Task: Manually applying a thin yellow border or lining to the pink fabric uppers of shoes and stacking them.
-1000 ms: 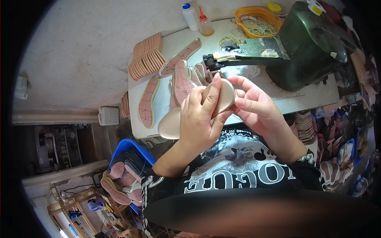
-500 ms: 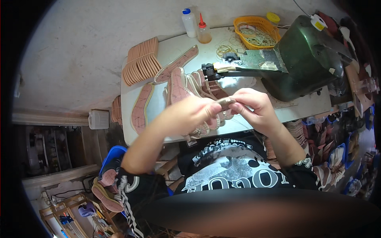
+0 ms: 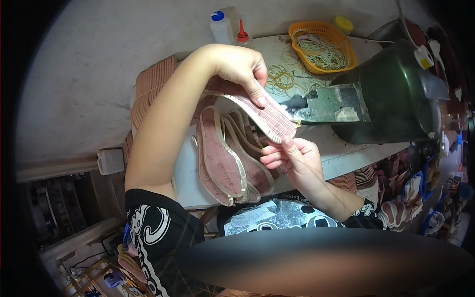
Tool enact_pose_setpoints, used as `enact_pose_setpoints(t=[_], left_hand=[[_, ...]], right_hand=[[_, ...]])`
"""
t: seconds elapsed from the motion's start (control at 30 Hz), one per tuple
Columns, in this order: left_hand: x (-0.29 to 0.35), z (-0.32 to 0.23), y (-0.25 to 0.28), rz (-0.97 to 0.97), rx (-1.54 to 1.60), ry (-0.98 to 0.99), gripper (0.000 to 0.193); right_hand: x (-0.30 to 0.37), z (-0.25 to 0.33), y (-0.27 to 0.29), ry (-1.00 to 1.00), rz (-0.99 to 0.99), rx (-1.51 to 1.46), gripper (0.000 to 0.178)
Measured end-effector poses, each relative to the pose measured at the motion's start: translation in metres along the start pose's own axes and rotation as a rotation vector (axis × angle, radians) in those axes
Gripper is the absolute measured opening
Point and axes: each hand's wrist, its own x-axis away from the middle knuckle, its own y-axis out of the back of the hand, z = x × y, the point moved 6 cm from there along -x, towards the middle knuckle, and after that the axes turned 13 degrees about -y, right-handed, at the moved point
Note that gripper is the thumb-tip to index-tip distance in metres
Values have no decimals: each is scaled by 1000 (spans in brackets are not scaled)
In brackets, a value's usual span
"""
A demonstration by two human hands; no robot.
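A pink shoe insole point(image 3: 273, 120) with a pale edging is stretched between my hands, its narrow end against the working end of a green machine point(image 3: 341, 105). My left hand point(image 3: 240, 70) reaches over the far side and is closed on the insole, thumb on top. Lower down, my right hand point(image 3: 301, 161) pinches the insole's end between thumb and fingers, the other fingers curled. Beneath my hands lies a loose pile of edged pink insoles point(image 3: 222, 156). The far part of the held insole is hidden behind my left hand and forearm.
A tied stack of insoles point(image 3: 148, 91) sits at the left, partly behind my forearm. At the back are a blue-capped bottle point(image 3: 221, 30), a red-tipped bottle point(image 3: 242, 36), loose bands point(image 3: 280, 79) and an orange basket point(image 3: 324, 54). The machine's bulky body point(image 3: 388, 94) fills the right side.
My hands were together over the pile with a small strip between them. Now the left has swung up and away, and both grip an insole at the machine. The view has shifted somewhat.
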Motion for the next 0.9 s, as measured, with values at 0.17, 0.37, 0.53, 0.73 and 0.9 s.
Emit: enact_pose_setpoints(t=[0.17, 0.37, 0.53, 0.73, 0.9], left_hand=[[-21, 6, 11, 118, 16, -43, 28], [-19, 10, 27, 37, -121, -37, 28], [1, 27, 16, -34, -100, 33, 30], [38, 24, -18, -117, 23, -29, 30], [83, 15, -69, -548, 81, -130, 29]], right_hand=[[-11, 6, -9, -132, 29, 10, 44], [-20, 18, -9, -226, -9, -47, 44], [-21, 22, -11, -253, -10, -50, 45], [-20, 23, -10, -236, -2, -42, 47], [-11, 20, -11, -241, 66, 137, 42]])
